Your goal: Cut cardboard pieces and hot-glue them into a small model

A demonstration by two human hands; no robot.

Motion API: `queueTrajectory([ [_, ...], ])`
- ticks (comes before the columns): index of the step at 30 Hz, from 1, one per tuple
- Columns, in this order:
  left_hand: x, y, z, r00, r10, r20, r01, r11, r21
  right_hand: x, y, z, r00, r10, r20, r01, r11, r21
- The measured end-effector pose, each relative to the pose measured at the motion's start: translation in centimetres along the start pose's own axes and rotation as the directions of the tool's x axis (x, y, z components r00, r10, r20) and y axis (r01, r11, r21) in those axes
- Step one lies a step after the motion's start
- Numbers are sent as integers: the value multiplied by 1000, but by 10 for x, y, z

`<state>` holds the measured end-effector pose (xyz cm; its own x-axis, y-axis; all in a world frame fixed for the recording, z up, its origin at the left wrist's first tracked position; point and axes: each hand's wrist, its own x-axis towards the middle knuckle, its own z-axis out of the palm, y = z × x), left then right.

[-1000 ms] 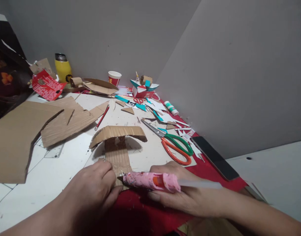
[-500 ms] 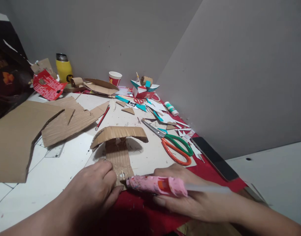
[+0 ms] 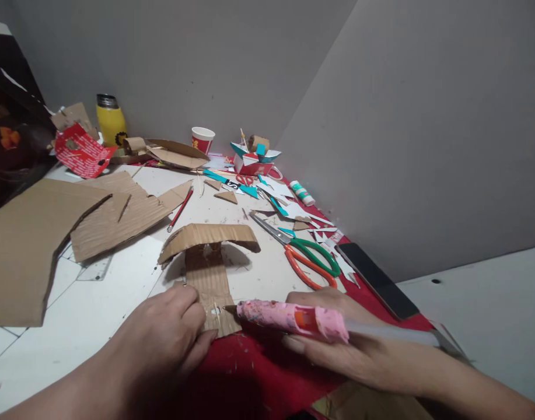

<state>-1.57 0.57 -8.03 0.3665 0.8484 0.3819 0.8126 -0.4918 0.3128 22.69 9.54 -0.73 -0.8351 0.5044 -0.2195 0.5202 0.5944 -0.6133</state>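
Note:
My left hand (image 3: 173,324) is closed at the near end of a cardboard strip (image 3: 208,277), its thumb and fingers pinching the left edge. A small stick and a whitish blob of glue lie on that end. At the strip's far end stands a curved cardboard piece (image 3: 210,235), arched across it. In my right hand (image 3: 337,344) is a pink hot glue gun (image 3: 289,319), with a clear glue stick coming out of its back. The gun's nozzle points left, just over the strip's right edge; whether it touches cannot be told.
Scissors (image 3: 300,248) with green and orange handles lie right of the strip, near a phone (image 3: 376,280). Cardboard sheets (image 3: 26,251) cover the left. A red pencil (image 3: 179,211), paper scraps, a paper cup (image 3: 203,141), a glue tube (image 3: 302,193) and a yellow bottle (image 3: 112,122) stand or lie farther back.
The glue gun in my right hand has moved a little to the right and its nozzle has drawn back from the stick, uncovering more of the strip's end. My left hand keeps its pinch.

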Motion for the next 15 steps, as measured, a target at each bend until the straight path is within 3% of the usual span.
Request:
queueTrajectory([
  [11,0,0,-1,1000,-7,4,7,1000,10,-1,4,4,1000,13,11,-13,1000,14],
  [15,0,0,-1,1000,-8,6,8,1000,-2,-7,-3,-2,997,-55,53,53,998,38],
])
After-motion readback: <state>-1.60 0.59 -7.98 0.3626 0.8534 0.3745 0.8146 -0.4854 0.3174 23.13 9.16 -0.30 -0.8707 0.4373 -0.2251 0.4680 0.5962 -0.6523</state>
